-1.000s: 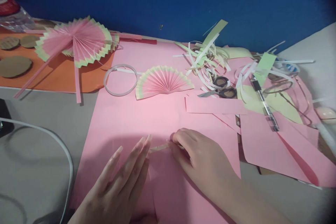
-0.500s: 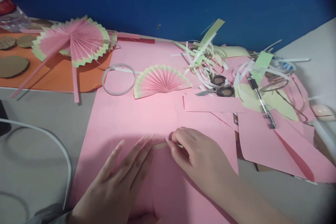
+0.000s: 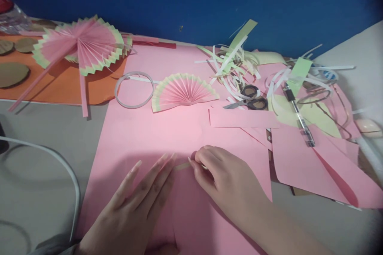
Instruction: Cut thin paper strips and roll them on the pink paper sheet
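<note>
Two hands right up front: L hand (image 3: 131, 209) flat on the pink sheet (image 3: 143, 135), fingers spread & loose; R hand (image 3: 229, 175) curled, thumb & fingertips pinching a pale strip (image 3: 182, 165). Strip shows btwn the hands, one end right at the L fingertips, can't tell if it tucks under. Further up, R side: pen (image 3: 300, 117) atop layered paper (image 3: 299, 159), then scissors (image 3: 247, 102) w/ dark handles. Mid: sm. pleated fan (image 3: 185, 89), pale ring (image 3: 134, 106) just beside. Beyond, R of centre, paper scraps (image 3: 236, 61) heaped; far L, lg. pleated fan (image 3: 100, 46) over orange paper (image 3: 60, 93); blue panel (image 3: 179, 0) at back.
</note>
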`<state>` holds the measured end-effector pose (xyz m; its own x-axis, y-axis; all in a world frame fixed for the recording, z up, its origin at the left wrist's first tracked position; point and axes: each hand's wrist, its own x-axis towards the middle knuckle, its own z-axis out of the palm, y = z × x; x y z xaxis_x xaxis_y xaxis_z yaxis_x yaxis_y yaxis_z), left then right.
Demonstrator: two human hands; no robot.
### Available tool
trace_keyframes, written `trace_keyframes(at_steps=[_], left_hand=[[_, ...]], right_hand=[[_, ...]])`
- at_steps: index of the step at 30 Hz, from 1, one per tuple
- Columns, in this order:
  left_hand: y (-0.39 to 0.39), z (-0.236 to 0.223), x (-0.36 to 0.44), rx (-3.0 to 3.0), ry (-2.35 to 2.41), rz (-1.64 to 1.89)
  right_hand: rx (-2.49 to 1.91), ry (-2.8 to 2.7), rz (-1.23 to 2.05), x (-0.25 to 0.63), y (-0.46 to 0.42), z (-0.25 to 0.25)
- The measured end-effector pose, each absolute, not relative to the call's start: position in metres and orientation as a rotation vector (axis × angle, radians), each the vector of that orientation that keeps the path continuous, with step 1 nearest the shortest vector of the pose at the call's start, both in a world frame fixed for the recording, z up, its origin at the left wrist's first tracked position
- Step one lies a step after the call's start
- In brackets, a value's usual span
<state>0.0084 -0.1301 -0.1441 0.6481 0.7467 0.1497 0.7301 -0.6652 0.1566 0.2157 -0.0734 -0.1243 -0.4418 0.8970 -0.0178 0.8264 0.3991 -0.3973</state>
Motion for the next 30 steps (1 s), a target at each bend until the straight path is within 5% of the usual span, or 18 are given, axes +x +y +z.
trace_keyframes(at_steps=[30], left_hand=[[-0.1292,-0.1427,0.0108,2.779,1.266,0.286]], right_hand=[[-1.564,-2.447,0.559,0.2152,-0.0728,-0.1246]])
